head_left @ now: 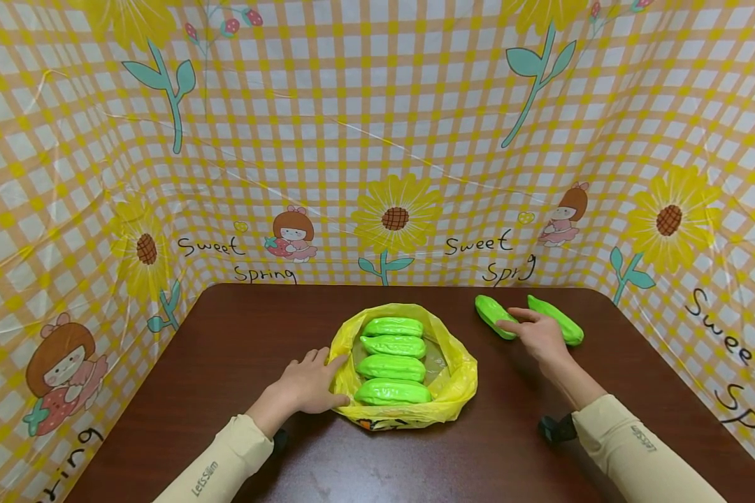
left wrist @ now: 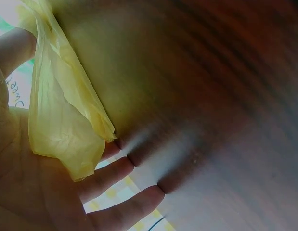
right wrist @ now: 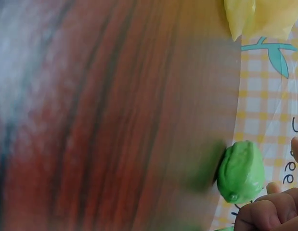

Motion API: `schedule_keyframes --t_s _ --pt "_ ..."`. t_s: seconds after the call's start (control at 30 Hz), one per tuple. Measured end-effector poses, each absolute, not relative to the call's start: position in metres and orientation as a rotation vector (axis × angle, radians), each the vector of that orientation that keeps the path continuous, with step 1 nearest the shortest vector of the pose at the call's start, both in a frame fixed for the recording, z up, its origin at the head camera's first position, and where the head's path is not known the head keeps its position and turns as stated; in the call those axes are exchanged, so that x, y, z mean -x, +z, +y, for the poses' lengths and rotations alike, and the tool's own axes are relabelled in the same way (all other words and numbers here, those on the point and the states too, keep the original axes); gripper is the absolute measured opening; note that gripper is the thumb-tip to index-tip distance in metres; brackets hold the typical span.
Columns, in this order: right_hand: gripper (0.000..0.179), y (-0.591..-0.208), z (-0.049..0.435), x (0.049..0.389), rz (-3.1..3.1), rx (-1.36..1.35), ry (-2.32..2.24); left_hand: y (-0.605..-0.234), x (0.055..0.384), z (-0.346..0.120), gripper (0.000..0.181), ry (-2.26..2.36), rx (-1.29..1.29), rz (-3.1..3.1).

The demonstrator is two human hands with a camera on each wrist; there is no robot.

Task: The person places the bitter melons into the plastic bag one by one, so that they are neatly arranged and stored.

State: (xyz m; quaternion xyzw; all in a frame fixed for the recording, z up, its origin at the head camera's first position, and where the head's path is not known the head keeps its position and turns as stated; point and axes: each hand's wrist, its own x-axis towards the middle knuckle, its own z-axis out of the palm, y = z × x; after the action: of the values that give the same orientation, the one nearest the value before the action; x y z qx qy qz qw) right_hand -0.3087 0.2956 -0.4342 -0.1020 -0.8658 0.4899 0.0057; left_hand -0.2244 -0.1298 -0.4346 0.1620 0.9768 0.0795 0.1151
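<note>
A yellow plastic bag (head_left: pixel 462 381) stands on the table with its mouth spread wide, holding several glossy green bitter melons (head_left: pixel 393 391) in a column. At the bag's left side my left hand (head_left: pixel 311 383) rests, thumb and index finger at its rim. In the left wrist view, a flap of the bag (left wrist: pixel 67 120) hangs in front of the palm, and the straight fingers (left wrist: pixel 127 209) reach the tabletop. My right hand (head_left: pixel 541 339) is over the far right, fingers spread above a loose bitter melon (head_left: pixel 491 312). A second loose bitter melon (head_left: pixel 556 321) lies just right of that hand.
The dark brown table (head_left: pixel 258 454) has rounded far corners. A checked cloth (head_left: pixel 327 168) with sunflowers encloses it at the back and both sides. Dark wrist straps (head_left: pixel 556 428) show below the light sleeves.
</note>
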Motion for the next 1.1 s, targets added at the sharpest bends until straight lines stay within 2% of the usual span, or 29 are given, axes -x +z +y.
schedule_keyframes --t_s 0.2,1.1 --pt "0.07 -0.437 0.303 0.314 -2.673 0.415 1.577 -0.435 0.225 -0.13 0.08 0.234 -0.47 2.858" --pt "0.075 -0.449 0.312 0.322 -2.727 0.437 1.574 -0.437 0.227 -0.131 0.08 0.219 -0.469 2.861"
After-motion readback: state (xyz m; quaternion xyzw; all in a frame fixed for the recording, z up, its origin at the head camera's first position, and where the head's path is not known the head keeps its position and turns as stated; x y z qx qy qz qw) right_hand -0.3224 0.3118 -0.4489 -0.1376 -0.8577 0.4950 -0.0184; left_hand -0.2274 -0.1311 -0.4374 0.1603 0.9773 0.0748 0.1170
